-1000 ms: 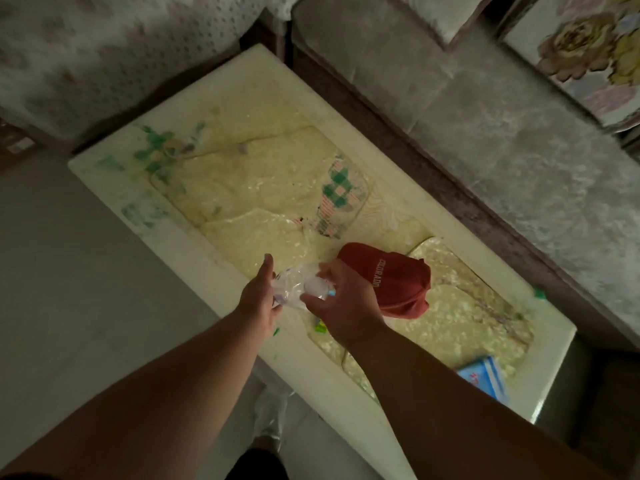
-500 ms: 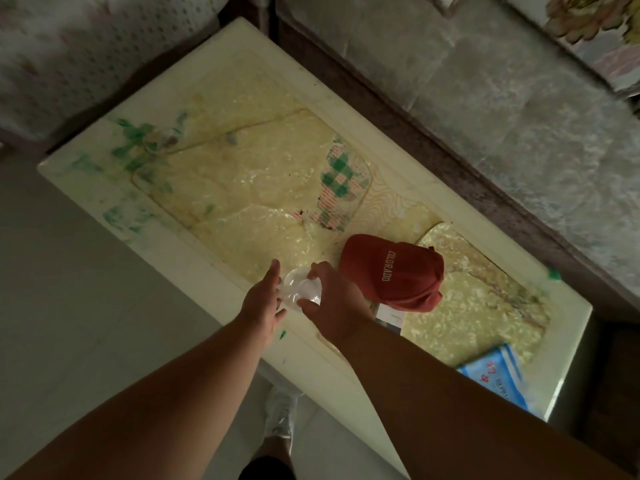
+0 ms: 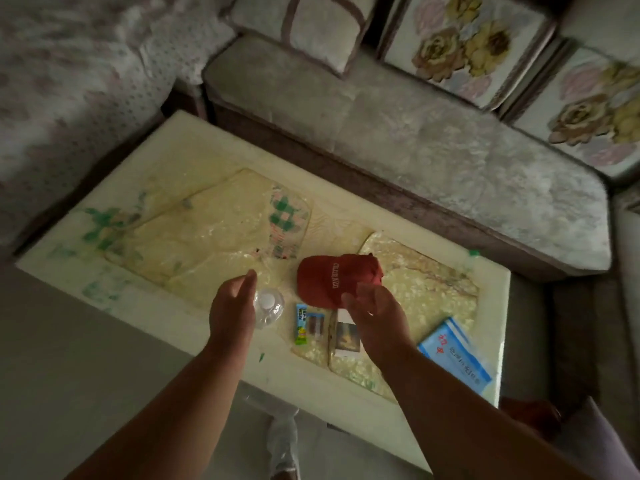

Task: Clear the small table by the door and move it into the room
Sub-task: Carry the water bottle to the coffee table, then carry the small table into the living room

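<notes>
The low cream table (image 3: 180, 318) has a yellowed, cracked top. A clear plastic bottle (image 3: 269, 306) with a white cap stands near the table's front edge. My left hand (image 3: 231, 308) lies against the bottle's left side with its fingers straight. To the right lies a red cap (image 3: 332, 277). My right hand (image 3: 375, 318) hovers just in front of the cap, fingers loosely bent and holding nothing, partly over a small box (image 3: 346, 337). A green snack packet (image 3: 302, 323) lies between the bottle and the box. A blue-and-white packet (image 3: 457, 356) lies at the table's right end.
A grey sofa (image 3: 433, 161) with flowered cushions (image 3: 460, 46) runs close along the table's far side. A dotted cover (image 3: 69, 98) hangs at the left. Bare floor (image 3: 69, 358) lies in front of the table, and my foot (image 3: 284, 441) stands by the front edge.
My right hand has let go of the bottle and moved right, toward the cap and box. The bottle now stands by my left hand. The view has pulled back.
</notes>
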